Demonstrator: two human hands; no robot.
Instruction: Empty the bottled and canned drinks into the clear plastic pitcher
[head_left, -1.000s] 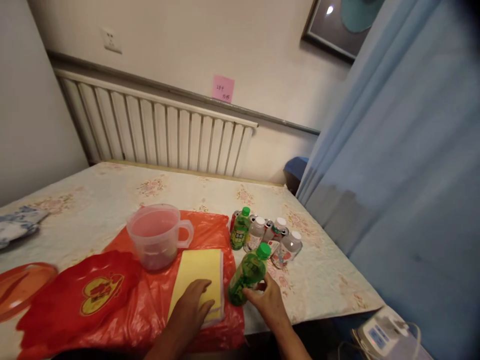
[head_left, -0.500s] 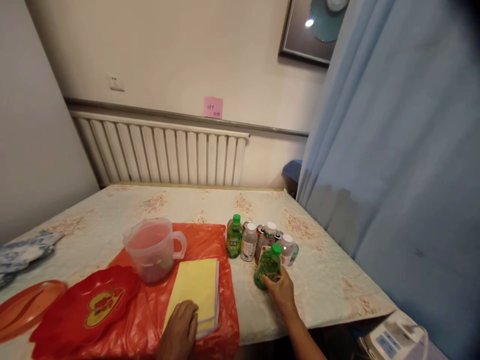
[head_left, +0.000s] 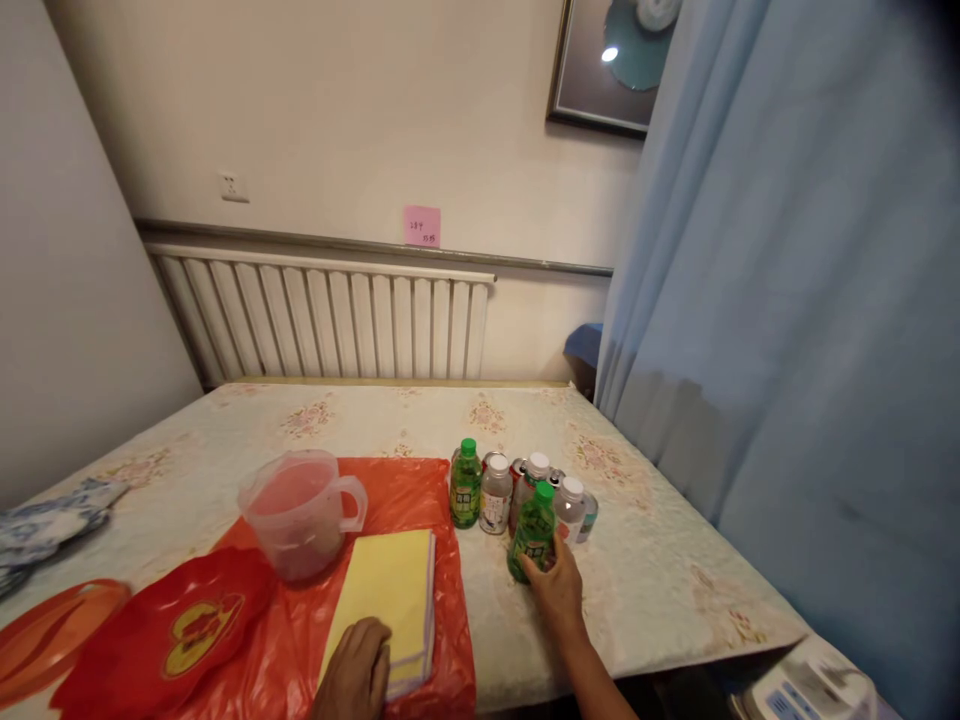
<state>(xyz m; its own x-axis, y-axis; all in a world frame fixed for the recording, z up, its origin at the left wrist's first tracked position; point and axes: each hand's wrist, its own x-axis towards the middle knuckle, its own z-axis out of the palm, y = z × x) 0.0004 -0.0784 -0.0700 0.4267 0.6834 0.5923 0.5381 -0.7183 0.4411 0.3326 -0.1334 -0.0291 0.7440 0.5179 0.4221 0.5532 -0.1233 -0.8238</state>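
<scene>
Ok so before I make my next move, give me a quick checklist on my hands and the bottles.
1. Right grip on the front green bottle: ok.
2. Front green bottle's cap on: ok, green cap in place.
3. Left grip away from the bottles: ok, it lies over the yellow cloth.
4. Other green bottle upright: ok.
5. Gap between the front green bottle and those behind: cannot tell, they overlap in view.
6. Pitcher upright: ok.

There are two green-capped bottles (head_left: 534, 535) (head_left: 466, 487), three white-capped bottles (head_left: 495, 497) (head_left: 537, 468) (head_left: 570, 510), one pitcher (head_left: 296, 530), one red tray (head_left: 154, 620) and one yellow stack (head_left: 390, 580).
</scene>
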